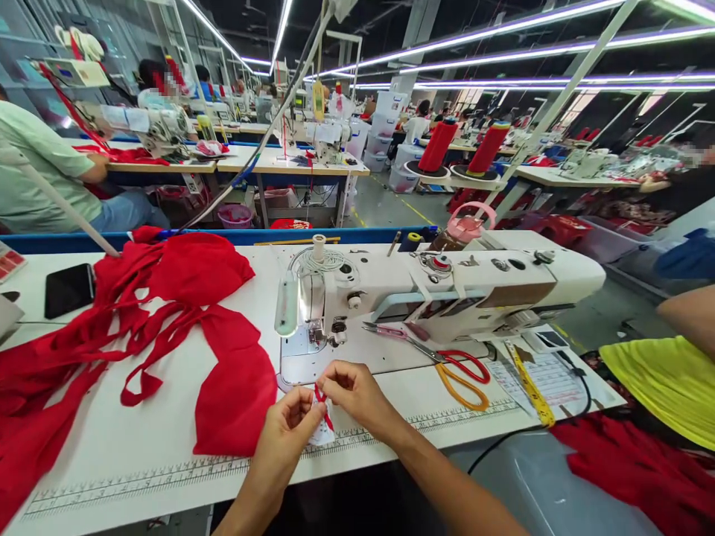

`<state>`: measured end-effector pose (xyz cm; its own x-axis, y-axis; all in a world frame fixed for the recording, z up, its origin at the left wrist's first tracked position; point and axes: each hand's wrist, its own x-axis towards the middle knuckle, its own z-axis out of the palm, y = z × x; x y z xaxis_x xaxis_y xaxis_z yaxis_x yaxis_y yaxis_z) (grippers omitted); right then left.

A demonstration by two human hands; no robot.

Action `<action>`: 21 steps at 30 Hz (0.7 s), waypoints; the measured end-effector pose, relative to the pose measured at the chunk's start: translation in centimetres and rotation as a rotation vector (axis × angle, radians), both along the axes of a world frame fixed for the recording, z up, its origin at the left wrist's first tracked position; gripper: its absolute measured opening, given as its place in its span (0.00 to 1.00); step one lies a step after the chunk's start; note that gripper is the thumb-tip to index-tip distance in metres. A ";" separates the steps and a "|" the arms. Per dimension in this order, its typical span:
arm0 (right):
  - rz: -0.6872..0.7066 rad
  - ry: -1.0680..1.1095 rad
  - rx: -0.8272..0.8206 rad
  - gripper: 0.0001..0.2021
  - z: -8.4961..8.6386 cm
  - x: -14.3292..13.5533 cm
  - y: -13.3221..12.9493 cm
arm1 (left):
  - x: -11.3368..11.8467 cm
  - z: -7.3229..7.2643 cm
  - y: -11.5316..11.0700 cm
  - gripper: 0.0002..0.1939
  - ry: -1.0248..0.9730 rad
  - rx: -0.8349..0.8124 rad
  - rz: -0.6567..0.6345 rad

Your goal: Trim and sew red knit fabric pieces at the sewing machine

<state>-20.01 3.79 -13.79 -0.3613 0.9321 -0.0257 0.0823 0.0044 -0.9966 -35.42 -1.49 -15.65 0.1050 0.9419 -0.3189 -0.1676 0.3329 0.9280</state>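
Both hands meet over the table's front part, just below the sewing machine's needle area. My left hand (284, 432) is closed in a pinch on a small white printed label (322, 434). A narrow red fabric strip (328, 421) lies across that label, and my right hand (357, 394) pinches its upper end between thumb and forefinger. The fingers partly cover both pieces. Left of my hands, red cut fabric (237, 402) with long straps spreads over the white tabletop. The white sewing machine (447, 286) stands beyond my hands, its presser foot (317, 335) above the metal plate.
Red-handled scissors (463, 363) and an orange-handled pair (463, 391) lie right of my hands. A yellow tape measure (530, 387) rests on papers. A black phone (69, 290) is at left. Red thread cones (439, 147) stand behind. At right sits a person in yellow (664, 380).
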 end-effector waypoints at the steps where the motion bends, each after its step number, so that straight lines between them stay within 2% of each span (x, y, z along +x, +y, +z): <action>1: 0.006 0.021 -0.032 0.11 0.1 -0.1 0.0 | 0.2 0.2 0.0 0.23 0.007 0.011 -0.005; 6: 0.011 0.091 -0.134 0.17 0.3 0.0 -0.1 | 0.9 1.2 0.2 0.24 0.048 0.032 0.031; 10: -0.035 -0.007 -0.049 0.18 0.5 1.6 -0.2 | 1.1 1.5 0.3 0.25 0.053 0.028 0.051; 13: -0.226 -0.313 0.187 0.16 0.4 5.1 -0.3 | 0.9 1.6 0.2 0.24 0.062 -0.016 0.063; 16: -0.494 -0.785 0.446 0.15 -0.3 10.3 -0.8 | 0.7 1.6 0.0 0.24 0.054 -0.034 0.062; 18: -0.641 -1.150 0.520 0.17 -0.9 14.0 -1.2 | 0.7 1.7 0.0 0.24 0.048 -0.037 0.062; 19: -0.651 -1.308 0.517 0.17 -1.2 15.6 -1.4 | 0.7 1.7 0.0 0.24 0.043 -0.039 0.063; 21: -0.581 -1.505 0.478 0.17 -1.7 18.3 -1.7 | 0.8 1.6 0.0 0.24 0.032 -0.053 0.061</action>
<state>-1.72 2.05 -15.52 0.0903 0.9493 0.3010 0.9929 -0.1091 0.0464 -34.63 -1.48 -14.01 0.0366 0.9282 -0.3704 -0.1593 0.3713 0.9147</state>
